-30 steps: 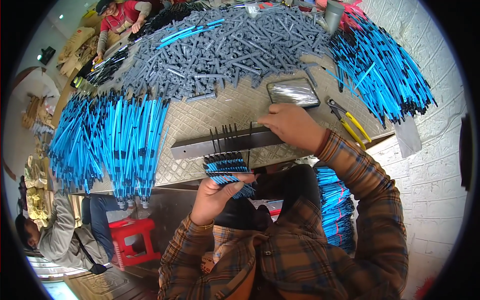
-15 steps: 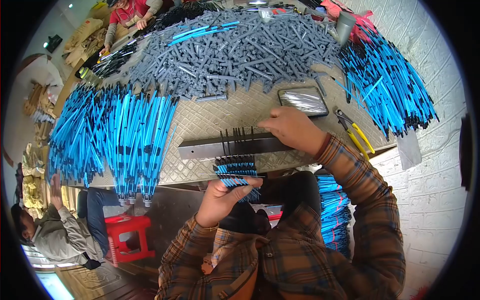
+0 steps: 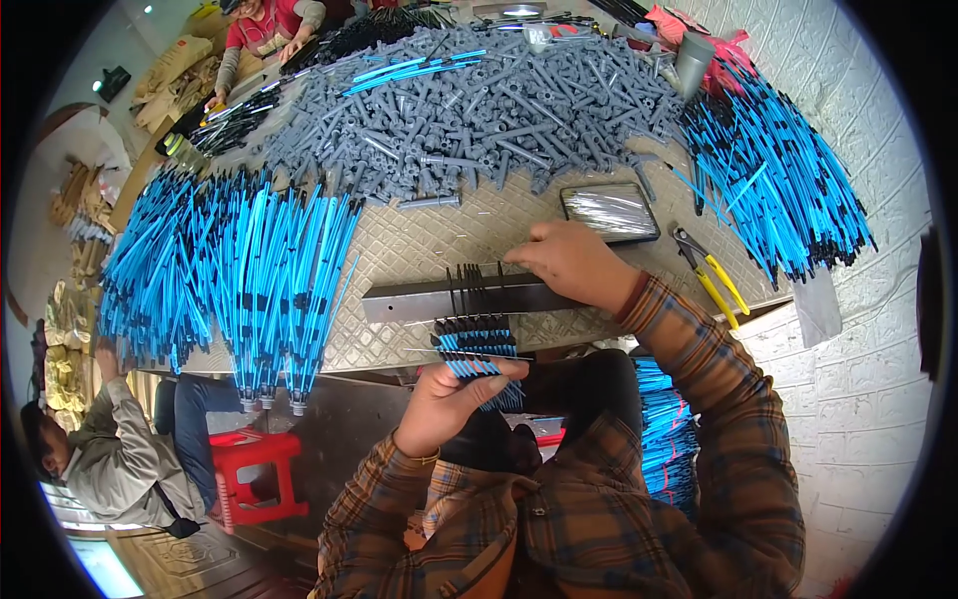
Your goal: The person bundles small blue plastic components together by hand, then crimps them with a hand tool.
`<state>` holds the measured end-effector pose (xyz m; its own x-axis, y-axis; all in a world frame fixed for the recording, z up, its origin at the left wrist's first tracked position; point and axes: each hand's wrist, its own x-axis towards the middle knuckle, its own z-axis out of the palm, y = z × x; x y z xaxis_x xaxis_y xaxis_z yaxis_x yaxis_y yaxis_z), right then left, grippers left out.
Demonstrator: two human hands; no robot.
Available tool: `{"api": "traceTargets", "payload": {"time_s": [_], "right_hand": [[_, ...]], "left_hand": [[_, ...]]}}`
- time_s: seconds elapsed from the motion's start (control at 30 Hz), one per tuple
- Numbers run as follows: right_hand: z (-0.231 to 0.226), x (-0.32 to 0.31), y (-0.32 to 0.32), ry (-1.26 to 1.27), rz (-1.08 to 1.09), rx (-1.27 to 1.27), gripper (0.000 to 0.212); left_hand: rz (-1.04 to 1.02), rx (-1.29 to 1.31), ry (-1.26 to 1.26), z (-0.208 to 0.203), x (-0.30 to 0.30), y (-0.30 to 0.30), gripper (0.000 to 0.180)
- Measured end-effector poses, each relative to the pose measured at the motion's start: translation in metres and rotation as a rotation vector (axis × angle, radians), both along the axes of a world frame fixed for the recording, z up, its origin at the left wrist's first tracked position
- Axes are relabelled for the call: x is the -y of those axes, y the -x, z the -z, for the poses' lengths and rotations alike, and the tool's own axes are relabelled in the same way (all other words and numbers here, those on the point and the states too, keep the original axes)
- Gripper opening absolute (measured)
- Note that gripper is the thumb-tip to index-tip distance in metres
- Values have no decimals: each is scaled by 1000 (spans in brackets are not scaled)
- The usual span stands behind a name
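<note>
My left hand (image 3: pixel 446 404) is closed around a row of thin blue-and-black rods (image 3: pixel 474 339), held side by side at the table's front edge. A thin metal pin lies crosswise over them near my thumb. The rods' slim black ends stand up in a line against a dark metal bar (image 3: pixel 404 301) on the table. Above the bar's right part, my right hand (image 3: pixel 579 265) has its thumb and fingers pinched together beside the rightmost black end. Whatever sits between those fingertips is too small to make out.
A black tray of metal pins (image 3: pixel 609 208) and yellow-handled pliers (image 3: pixel 714 280) lie to the right. Grey plastic parts (image 3: pixel 479 110) are heaped behind. Blue rod bundles stand left (image 3: pixel 269 270) and right (image 3: pixel 788 180). Two people work nearby, one far left (image 3: pixel 264 30), one near a red stool (image 3: pixel 254 474).
My right hand has moved slightly left and down, closer to the rightmost black rod end. My left hand keeps its hold on the rods. The whole view has shifted slightly.
</note>
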<state>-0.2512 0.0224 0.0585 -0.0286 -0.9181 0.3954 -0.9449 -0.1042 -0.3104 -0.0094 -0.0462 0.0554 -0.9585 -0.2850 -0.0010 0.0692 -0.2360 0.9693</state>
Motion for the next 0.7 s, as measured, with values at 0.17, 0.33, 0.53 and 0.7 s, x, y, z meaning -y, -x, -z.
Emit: {"api": "traceTargets", "payload": {"time_s": [0.17,0.33,0.53,0.7], "right_hand": [[-2,1,6,-18,0,18,14],[3,7,-1,6,-29,32,15],[7,14,-7,9,-34,70,17],[4,22,-11,-8,-47,62,17]], "left_hand": [[6,-8,-1,0,2,0,18],[2,0,-4,1,0,0,18],[24,-14,-31,-1,0,0,19],[48,9,-31,-6,8,-5,18]]}}
